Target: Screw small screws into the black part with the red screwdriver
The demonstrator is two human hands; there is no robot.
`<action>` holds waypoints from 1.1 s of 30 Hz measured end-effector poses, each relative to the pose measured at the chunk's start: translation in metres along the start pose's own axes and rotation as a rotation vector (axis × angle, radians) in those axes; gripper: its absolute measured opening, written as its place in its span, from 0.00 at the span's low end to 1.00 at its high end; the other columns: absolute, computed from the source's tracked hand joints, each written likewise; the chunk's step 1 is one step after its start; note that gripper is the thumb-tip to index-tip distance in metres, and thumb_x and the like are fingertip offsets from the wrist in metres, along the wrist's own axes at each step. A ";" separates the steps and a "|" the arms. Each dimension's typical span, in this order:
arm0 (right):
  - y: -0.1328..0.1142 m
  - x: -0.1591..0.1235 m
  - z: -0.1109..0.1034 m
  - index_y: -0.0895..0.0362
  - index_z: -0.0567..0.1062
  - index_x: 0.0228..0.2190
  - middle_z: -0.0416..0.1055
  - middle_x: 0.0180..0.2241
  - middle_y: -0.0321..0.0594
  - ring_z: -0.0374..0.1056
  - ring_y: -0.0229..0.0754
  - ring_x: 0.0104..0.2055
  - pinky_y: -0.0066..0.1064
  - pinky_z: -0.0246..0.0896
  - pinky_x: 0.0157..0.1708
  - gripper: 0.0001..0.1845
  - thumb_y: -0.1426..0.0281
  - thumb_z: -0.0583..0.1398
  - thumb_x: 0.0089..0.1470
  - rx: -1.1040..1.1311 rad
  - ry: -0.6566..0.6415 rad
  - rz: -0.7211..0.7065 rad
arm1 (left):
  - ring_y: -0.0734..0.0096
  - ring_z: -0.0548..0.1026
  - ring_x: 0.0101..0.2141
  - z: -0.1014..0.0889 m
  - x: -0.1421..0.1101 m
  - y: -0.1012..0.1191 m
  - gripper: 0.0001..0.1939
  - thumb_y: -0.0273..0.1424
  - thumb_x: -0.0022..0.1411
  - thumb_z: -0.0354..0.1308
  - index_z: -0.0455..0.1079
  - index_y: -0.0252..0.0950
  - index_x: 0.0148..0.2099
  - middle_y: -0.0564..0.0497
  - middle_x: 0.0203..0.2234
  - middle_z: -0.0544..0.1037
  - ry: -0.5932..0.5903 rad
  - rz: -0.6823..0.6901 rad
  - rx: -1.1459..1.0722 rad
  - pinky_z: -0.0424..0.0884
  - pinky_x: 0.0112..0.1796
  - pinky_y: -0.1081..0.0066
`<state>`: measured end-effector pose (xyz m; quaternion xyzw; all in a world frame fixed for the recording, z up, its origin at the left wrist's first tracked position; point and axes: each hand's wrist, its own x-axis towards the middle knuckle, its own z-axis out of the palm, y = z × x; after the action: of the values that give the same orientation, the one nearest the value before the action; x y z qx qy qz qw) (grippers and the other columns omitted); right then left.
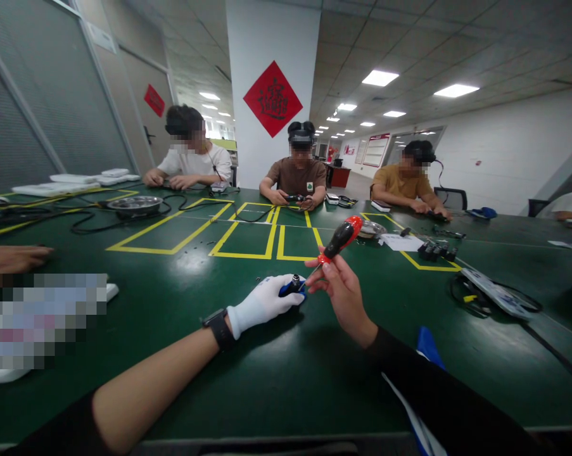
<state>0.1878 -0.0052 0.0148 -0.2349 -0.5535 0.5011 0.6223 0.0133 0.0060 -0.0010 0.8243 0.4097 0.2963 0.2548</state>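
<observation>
My left hand [266, 301], in a white glove with blue fingertips, is closed around a small black cylindrical part with a metal top [295, 283]. Its exact kind is too small to tell. Bare, my right hand [345, 294] grips a screwdriver [343, 237] with a red and black handle, near where the shaft begins. The handle points up and to the right. Its thin shaft slopes down toward the black part, and its tip lies at or beside the gloved fingers; contact I cannot make out.
Yellow tape rectangles [242, 254] mark the green table [185, 399]. A metal bowl [134, 206] and cables lie left. Toward the right are several black parts [438, 252], white paper [402, 242] and a white power strip [497, 292]. A blue and white glove [428, 348] lies by my right forearm. Co-workers sit opposite.
</observation>
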 end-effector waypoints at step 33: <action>0.001 0.003 -0.007 0.51 0.69 0.46 0.66 0.48 0.39 0.69 0.40 0.42 0.38 0.66 0.43 0.14 0.65 0.56 0.58 0.045 0.086 -0.104 | 0.68 0.72 0.31 0.000 0.001 -0.002 0.17 0.42 0.60 0.53 0.72 0.35 0.42 0.53 0.29 0.76 -0.034 -0.030 -0.053 0.66 0.36 0.71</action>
<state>0.1931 0.0000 0.0134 -0.2133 -0.5263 0.4698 0.6759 0.0128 0.0080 -0.0019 0.8158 0.4096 0.2892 0.2881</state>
